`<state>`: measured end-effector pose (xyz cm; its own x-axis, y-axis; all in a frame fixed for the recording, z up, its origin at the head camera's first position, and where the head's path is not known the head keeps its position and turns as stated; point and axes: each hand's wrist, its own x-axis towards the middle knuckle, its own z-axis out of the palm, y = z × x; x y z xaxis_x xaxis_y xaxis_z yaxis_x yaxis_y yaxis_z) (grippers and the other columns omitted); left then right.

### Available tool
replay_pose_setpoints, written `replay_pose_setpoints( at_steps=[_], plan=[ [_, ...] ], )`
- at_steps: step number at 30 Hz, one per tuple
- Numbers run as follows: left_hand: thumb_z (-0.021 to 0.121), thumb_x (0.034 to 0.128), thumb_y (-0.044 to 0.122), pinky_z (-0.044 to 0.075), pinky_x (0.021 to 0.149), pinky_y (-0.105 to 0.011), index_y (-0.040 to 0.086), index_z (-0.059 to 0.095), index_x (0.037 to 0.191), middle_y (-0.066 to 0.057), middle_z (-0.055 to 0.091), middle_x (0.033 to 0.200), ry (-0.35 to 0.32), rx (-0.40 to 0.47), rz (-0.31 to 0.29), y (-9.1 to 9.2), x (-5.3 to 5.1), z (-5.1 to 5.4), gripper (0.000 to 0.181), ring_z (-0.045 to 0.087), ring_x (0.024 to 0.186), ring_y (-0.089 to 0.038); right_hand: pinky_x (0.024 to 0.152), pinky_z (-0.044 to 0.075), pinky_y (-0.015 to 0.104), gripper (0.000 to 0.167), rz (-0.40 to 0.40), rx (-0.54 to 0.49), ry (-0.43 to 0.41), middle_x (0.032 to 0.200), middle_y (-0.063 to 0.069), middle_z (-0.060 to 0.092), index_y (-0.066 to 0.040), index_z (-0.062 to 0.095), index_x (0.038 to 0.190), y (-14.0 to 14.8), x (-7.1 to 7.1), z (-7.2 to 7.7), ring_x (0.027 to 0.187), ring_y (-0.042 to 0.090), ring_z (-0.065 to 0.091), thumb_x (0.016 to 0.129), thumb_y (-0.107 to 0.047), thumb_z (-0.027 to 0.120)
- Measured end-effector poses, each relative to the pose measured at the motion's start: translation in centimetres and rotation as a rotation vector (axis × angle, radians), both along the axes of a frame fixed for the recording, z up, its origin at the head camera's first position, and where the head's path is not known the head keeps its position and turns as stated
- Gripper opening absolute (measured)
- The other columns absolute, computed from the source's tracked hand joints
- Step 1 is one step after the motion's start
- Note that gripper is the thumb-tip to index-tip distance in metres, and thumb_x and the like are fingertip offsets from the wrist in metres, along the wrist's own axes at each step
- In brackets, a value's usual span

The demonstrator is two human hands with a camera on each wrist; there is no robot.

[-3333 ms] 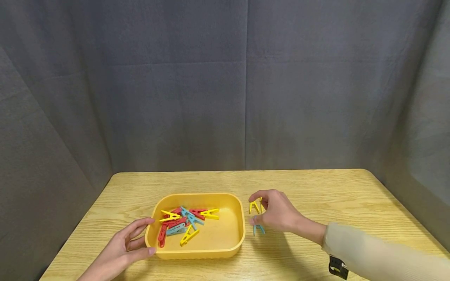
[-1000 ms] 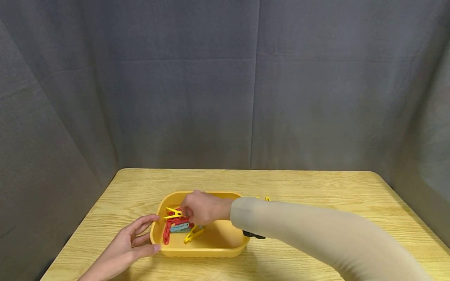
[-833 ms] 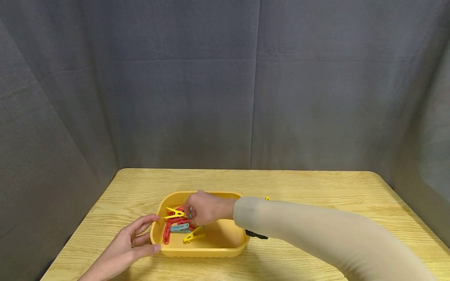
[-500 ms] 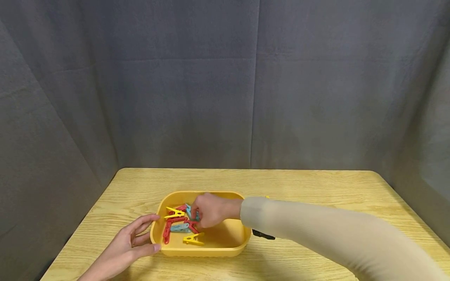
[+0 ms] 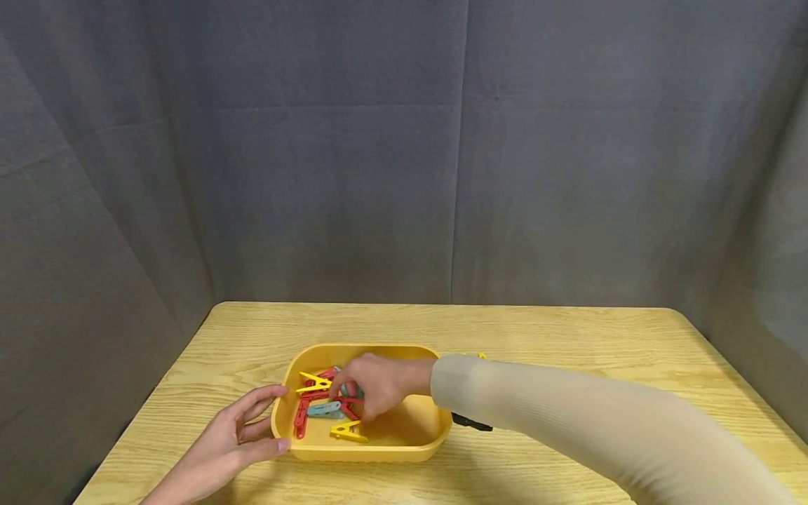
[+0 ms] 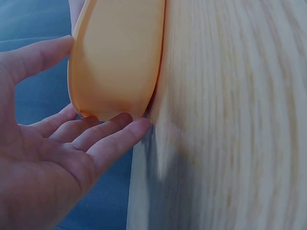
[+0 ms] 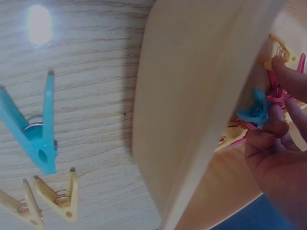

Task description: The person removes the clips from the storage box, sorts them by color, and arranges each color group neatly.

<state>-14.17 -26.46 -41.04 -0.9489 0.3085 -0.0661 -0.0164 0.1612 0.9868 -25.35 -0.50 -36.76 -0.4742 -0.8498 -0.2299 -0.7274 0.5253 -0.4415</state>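
A yellow plastic basket [image 5: 360, 454] holds red, blue and yellow clips heaped at its left. My left hand [image 5: 236, 442] touches the basket's left end, thumb and fingers spread around the corner; the left wrist view shows fairly straight fingers against the basket wall [image 6: 115, 62]. Inside the basket, my right hand [image 5: 380, 384] is over the clips with thumb and index finger apart. Its thumb is by a yellow clip [image 5: 347, 432], its index finger near red clips. In the right wrist view, a digit of the right hand [image 7: 283, 167] meets a yellow clip [image 7: 287, 55]; no pinch is plain.
On the wooden table [image 5: 568, 333], right of the basket, lie a blue clip [image 7: 41, 139] and two yellow clips [image 7: 62, 199], largely hidden by the right sleeve [image 5: 568, 400] in the head view. A grey curtain [image 5: 353, 175] stands behind the table and at both sides.
My right hand has gone from the clips on the table into the basket, then shifted slightly right and spread its thumb and index finger. The near yellow clip has turned. My left hand stays at the basket.
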Motion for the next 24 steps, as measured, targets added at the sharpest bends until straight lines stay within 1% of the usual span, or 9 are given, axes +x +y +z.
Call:
replay_pose_setpoints(
  at_steps=[5,8,11,16,20,24],
  plan=[
    [0.081,0.0918,0.004,0.060,0.094,-0.037,-0.007,0.036,0.155,-0.037,0.030,0.162,-0.005,-0.007,0.005,0.02,-0.03,0.02,0.079,0.049,0.137,-0.052,0.065,0.043,0.016,0.055,-0.001,0.014,0.012,0.091,-0.001,0.064,-0.008,0.073,0.128,0.47,0.05,0.02,0.077,0.007,0.050,0.077,0.008,0.086],
    [0.081,0.0920,0.005,0.060,0.093,-0.037,-0.007,0.035,0.155,-0.037,0.031,0.162,-0.004,-0.017,0.009,-0.03,-0.04,0.01,0.079,0.049,0.137,-0.052,0.067,0.044,0.016,0.056,-0.012,0.011,-0.001,0.093,-0.002,0.064,-0.008,0.072,0.128,0.72,-0.01,-0.02,0.079,0.007,0.051,0.076,0.009,0.087],
    [0.080,0.0926,0.005,0.060,0.093,-0.037,-0.008,0.034,0.156,-0.037,0.029,0.162,-0.006,-0.013,0.007,-0.08,-0.02,-0.01,0.079,0.048,0.137,-0.053,0.065,0.044,0.016,0.058,-0.022,-0.004,-0.016,0.094,0.000,0.064,-0.008,0.072,0.130,0.91,-0.13,-0.10,0.077,0.007,0.049,0.076,0.010,0.085],
    [0.080,0.0929,0.005,0.060,0.094,-0.038,-0.008,0.035,0.156,-0.037,0.028,0.163,-0.007,-0.003,0.004,-0.16,-0.01,0.03,0.078,0.047,0.138,-0.054,0.063,0.038,0.019,0.052,-0.012,-0.045,-0.057,0.090,0.009,0.064,-0.006,0.072,0.126,0.94,-0.48,-0.22,0.069,0.007,0.043,0.078,0.009,0.085],
    [0.080,0.0927,0.005,0.060,0.094,-0.038,-0.007,0.035,0.155,-0.036,0.028,0.163,-0.006,-0.008,0.006,-0.15,0.06,0.07,0.078,0.047,0.138,-0.054,0.065,0.036,0.018,0.046,0.003,-0.036,-0.031,0.085,0.008,0.062,-0.006,0.074,0.123,0.78,-0.65,-0.31,0.066,0.006,0.040,0.080,0.006,0.085],
    [0.081,0.0923,0.005,0.060,0.093,-0.038,-0.007,0.036,0.155,-0.037,0.029,0.163,-0.012,-0.017,0.016,-0.06,0.14,0.07,0.079,0.049,0.137,-0.054,0.069,0.038,0.018,0.045,-0.012,-0.008,-0.007,0.082,0.003,0.060,-0.007,0.075,0.125,0.79,-0.56,-0.30,0.069,0.005,0.041,0.082,0.006,0.084]
  ],
)
